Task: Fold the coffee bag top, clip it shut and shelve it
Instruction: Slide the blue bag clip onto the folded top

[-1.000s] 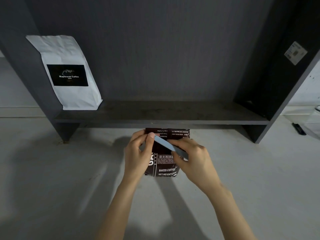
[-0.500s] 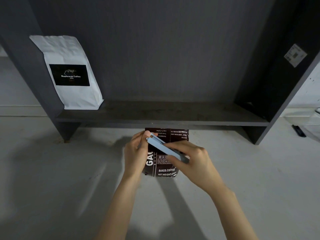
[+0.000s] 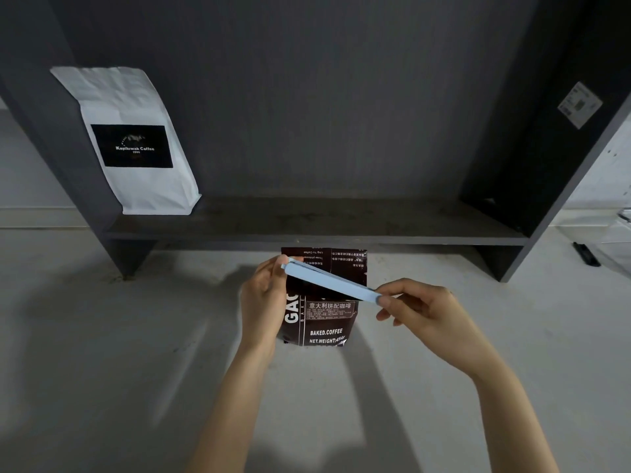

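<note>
Head view: dark coffee bag upright on pale floor just before shelf, top folded over. Left hand grips bag's left edge and clip end. Right hand pinches other end of light-blue clip, slanted across fold. White coffee bag leans at shelf's left.

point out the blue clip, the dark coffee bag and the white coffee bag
blue clip (image 3: pixel 329 280): head view, middle of its long bar
dark coffee bag (image 3: pixel 326 332): head view, lower front by the printed text
white coffee bag (image 3: pixel 150 186): head view, front panel below the black label
</note>
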Motion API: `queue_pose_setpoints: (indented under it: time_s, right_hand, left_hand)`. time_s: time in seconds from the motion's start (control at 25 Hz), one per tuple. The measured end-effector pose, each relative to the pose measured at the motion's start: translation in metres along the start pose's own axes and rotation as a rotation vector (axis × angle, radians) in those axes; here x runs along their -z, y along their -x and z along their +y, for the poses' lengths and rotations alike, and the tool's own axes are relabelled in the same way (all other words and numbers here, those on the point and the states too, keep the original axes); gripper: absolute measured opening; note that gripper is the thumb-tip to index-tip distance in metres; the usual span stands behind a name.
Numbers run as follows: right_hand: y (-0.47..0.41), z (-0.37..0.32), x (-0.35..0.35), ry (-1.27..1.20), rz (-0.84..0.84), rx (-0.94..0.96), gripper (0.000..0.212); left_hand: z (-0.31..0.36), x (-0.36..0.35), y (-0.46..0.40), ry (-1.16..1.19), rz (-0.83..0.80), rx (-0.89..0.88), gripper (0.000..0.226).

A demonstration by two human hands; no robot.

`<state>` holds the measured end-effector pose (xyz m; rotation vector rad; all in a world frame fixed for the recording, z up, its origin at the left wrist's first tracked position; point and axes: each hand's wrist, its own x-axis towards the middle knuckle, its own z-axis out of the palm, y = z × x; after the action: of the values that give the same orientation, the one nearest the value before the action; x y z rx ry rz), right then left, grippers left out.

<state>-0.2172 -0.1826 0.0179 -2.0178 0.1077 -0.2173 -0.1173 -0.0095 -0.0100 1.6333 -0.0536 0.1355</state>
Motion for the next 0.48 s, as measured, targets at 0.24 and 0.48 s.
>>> queue_pose_setpoints:
  time_s: [0.24,0.48]
  right_hand:
    - [-0.004,-0.009,0.006,-0.133,0.192,0.013,0.011]
    - [-0.020,0.006,0.004,-0.024,0.400,-0.019,0.010]
  left_hand:
    - [-0.001,0.008,0.000,0.013,-0.160,-0.086,0.016]
    - [-0.007,0.013,-0.007,0.046,-0.237,-0.148,0.041]
